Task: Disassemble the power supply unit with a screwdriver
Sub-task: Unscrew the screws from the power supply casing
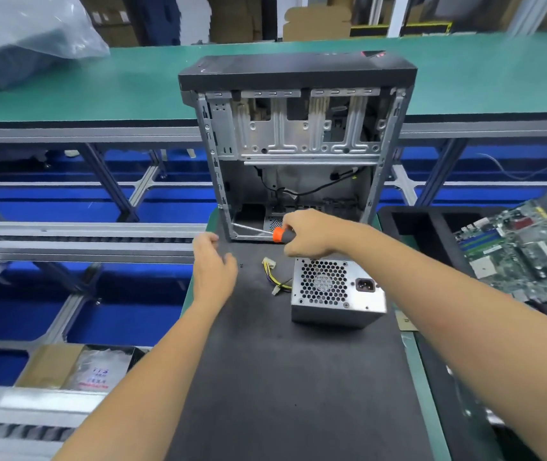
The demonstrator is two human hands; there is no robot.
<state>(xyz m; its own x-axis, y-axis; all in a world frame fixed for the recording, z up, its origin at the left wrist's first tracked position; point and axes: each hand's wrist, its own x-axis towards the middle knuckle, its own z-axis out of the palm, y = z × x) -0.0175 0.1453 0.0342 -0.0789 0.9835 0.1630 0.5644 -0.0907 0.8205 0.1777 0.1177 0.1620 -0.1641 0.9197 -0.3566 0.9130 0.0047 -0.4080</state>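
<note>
Head view shows our two bare forearms reaching forward over a dark mat (285, 377) laid on the workbench. Our right hand (312, 232) is clenched around the black-and-orange handle of the screwdriver (278, 235), knuckles up, wrist bent slightly inward. We note the metal shaft runs leftward and a little up from the handle, its tip at the lower left corner of the open computer case (295, 141); whether the tip touches a screw we cannot tell. Our left hand (214, 271) hovers released above the mat, just left of the case's front corner, fingers loosely curled, thumb apart, gripping nothing.

We record the power supply unit (337, 291) outside the case, resting on the mat directly under our right forearm, its honeycomb fan grille and power socket facing up. Its yellow-and-black cable bundle (277, 276) with white connectors trails out on the mat to its left, between the two hands. The case stands upright at the far end of the mat, side open, wiring visible inside. A green motherboard (518, 251) lies in a black tray to the right, well apart from the unit.
</note>
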